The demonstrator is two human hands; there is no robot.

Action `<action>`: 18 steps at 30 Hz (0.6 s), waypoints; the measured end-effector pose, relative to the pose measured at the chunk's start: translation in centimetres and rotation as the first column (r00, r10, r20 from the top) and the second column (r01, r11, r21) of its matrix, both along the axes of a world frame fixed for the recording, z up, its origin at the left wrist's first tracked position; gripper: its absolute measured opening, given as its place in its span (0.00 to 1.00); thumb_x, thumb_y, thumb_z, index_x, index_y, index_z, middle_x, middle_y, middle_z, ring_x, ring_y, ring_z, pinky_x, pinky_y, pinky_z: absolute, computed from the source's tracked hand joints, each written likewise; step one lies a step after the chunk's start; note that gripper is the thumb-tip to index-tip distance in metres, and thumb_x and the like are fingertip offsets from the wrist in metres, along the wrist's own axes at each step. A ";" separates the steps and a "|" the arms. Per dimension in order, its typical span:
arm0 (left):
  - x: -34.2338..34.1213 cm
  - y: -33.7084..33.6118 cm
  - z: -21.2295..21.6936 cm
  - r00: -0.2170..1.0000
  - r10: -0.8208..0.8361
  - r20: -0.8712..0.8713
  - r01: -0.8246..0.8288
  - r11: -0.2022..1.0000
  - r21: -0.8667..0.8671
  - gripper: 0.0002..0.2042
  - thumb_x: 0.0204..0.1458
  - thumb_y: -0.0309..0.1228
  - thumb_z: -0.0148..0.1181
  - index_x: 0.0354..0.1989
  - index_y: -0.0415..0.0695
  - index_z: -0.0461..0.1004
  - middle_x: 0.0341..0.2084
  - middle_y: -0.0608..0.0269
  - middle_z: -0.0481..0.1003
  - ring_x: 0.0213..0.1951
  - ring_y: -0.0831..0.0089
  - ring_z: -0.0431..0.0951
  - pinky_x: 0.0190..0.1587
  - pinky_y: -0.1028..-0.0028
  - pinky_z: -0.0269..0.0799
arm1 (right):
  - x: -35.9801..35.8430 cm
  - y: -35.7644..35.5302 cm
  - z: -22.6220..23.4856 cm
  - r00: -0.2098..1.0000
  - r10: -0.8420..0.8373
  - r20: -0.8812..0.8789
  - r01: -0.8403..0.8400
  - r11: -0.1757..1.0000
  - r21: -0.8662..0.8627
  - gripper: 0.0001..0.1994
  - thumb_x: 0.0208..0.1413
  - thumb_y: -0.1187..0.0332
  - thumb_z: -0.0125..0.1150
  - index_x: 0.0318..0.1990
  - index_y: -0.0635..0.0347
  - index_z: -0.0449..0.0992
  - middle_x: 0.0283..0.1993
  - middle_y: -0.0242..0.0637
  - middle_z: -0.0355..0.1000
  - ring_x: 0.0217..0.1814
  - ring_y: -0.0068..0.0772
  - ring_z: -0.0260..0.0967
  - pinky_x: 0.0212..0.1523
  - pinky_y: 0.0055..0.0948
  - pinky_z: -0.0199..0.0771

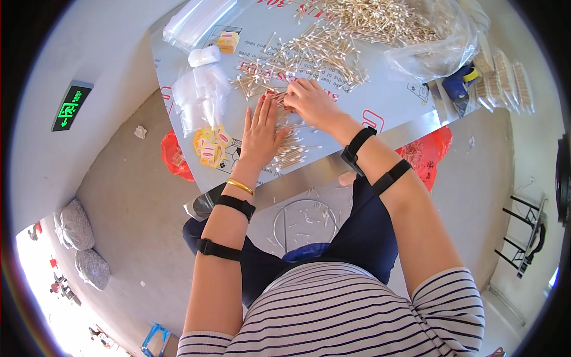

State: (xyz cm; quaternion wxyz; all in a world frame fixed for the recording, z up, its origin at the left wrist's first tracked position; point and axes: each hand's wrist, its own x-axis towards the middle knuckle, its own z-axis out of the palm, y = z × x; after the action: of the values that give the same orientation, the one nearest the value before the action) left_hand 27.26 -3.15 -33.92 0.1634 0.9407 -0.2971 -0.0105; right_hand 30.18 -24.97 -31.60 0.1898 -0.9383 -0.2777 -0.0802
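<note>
Cotton swabs lie loose on the table in front of me. My left hand [260, 135] rests with stretched fingers along the left side of a small bunch of swabs [289, 152], fingertips near the printed red letters. From the right, my right hand [312, 106] bends its fingers down, closed on cotton swabs beside the left fingertips; exactly how many it grips is hidden. Just beyond both hands spreads a loose layer of swabs [318, 56], running back to a large heap [380, 21] at the mouth of a clear plastic bag [437, 59].
Clear small bags [202, 98] are stacked at the left, with yellow paper labels [211, 147] nearer me and a yellow box [228, 41] farther back. Packed swab bundles [505, 83] stand at the right. Red bags [425, 156] hang below the table's metal edge [321, 172].
</note>
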 end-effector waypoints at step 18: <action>-4.0 1.4 1.1 0.995 0.029 -0.096 -0.043 0.988 -0.145 0.39 0.66 0.48 0.54 0.76 0.32 0.50 0.77 0.40 0.48 0.78 0.46 0.48 0.78 0.51 0.46 | -2.7 1.5 0.4 0.998 -0.065 0.006 0.066 0.997 -0.035 0.11 0.51 0.67 0.70 0.39 0.55 0.76 0.48 0.32 0.70 0.57 0.36 0.67 0.58 0.40 0.68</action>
State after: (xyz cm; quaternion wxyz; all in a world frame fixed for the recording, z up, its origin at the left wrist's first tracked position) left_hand 23.25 -1.80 -32.82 0.2463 0.9297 -0.2721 -0.0295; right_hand 27.51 -23.45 -31.24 0.1699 -0.9499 -0.2487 -0.0840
